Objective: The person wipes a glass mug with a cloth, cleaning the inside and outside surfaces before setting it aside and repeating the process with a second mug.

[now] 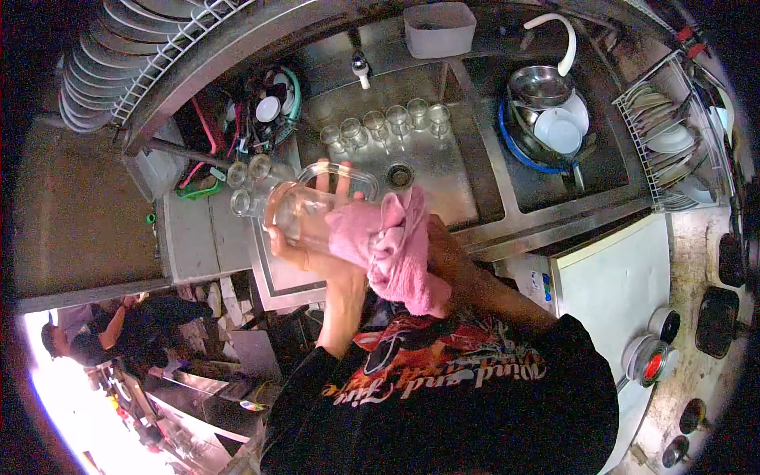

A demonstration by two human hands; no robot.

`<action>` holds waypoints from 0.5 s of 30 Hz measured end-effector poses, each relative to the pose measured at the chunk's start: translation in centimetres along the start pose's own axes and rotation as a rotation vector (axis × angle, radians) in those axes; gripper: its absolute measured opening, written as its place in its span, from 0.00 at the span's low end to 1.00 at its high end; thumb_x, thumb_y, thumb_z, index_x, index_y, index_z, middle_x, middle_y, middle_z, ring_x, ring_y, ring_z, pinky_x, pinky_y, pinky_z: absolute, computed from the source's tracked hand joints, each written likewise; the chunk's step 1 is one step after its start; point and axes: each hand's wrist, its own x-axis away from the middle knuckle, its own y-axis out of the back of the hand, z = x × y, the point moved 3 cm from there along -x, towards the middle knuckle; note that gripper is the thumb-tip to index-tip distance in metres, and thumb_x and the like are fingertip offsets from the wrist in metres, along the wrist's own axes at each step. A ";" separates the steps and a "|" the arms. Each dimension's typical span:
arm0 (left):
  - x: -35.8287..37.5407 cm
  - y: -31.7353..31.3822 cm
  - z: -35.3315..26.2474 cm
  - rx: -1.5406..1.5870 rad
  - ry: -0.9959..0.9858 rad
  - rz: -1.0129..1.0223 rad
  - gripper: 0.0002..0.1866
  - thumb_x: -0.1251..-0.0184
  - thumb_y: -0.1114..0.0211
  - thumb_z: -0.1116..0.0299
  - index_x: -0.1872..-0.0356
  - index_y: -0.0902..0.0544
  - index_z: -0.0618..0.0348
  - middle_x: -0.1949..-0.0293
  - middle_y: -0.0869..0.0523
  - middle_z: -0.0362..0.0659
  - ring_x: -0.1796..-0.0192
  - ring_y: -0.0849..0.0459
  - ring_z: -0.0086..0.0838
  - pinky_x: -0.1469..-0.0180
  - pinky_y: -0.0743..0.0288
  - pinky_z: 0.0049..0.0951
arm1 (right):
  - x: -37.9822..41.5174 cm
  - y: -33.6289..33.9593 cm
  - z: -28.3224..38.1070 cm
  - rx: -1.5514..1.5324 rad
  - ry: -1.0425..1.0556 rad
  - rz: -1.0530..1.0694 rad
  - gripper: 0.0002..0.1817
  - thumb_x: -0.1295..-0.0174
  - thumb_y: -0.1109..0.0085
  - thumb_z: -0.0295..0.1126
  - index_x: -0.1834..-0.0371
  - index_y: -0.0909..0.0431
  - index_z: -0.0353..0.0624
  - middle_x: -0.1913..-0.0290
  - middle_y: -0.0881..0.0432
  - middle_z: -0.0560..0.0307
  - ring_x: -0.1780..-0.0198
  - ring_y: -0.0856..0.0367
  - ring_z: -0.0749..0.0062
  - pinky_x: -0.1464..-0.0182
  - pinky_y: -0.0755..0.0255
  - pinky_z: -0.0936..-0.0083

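Note:
My left hand point(317, 257) is wrapped round a clear glass pitcher point(297, 212), which lies tilted with its rim toward the left and its handle toward the sink. A pink cloth point(396, 253) covers the pitcher's right end. My right hand point(439, 241) is mostly hidden behind the cloth and holds it against the glass. Several small glasses point(397, 120) stand in a row in the steel sink point(451, 170), behind the drain. A few more glasses point(260, 166) are on the counter just left of the pitcher.
A blue-rimmed basin point(518, 150) with bowls sits in the right sink. Racks of plates point(673, 138) stand at the right and upper left. A faucet point(361, 70) and a grey tub point(440, 30) are at the back. Another person point(119, 328) is at the lower left.

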 end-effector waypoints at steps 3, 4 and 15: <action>-0.6 0.5 -0.1 0.061 0.029 0.022 0.41 0.51 0.52 0.32 0.40 0.37 0.49 0.38 0.39 0.57 0.37 0.38 0.54 0.49 0.31 0.47 | -0.7 1.0 -0.5 -0.408 -0.057 -0.049 0.45 0.61 0.29 0.43 0.40 0.41 0.40 0.40 0.37 0.44 0.39 0.39 0.51 0.38 0.46 0.58; -0.7 0.7 -0.2 0.070 0.046 0.021 0.41 0.51 0.52 0.32 0.40 0.37 0.49 0.38 0.39 0.57 0.37 0.38 0.54 0.48 0.32 0.46 | -0.9 1.3 -0.3 -0.543 -0.076 -0.063 0.46 0.62 0.28 0.43 0.40 0.41 0.39 0.40 0.37 0.44 0.39 0.39 0.50 0.37 0.46 0.58; 0.0 1.0 -0.4 0.002 -0.007 -0.035 0.38 0.49 0.52 0.35 0.42 0.35 0.49 0.39 0.37 0.57 0.37 0.38 0.53 0.47 0.33 0.50 | -0.7 3.4 -2.5 -0.732 -0.308 -0.230 0.45 0.62 0.27 0.35 0.38 0.42 0.45 0.35 0.48 0.37 0.36 0.43 0.43 0.38 0.43 0.54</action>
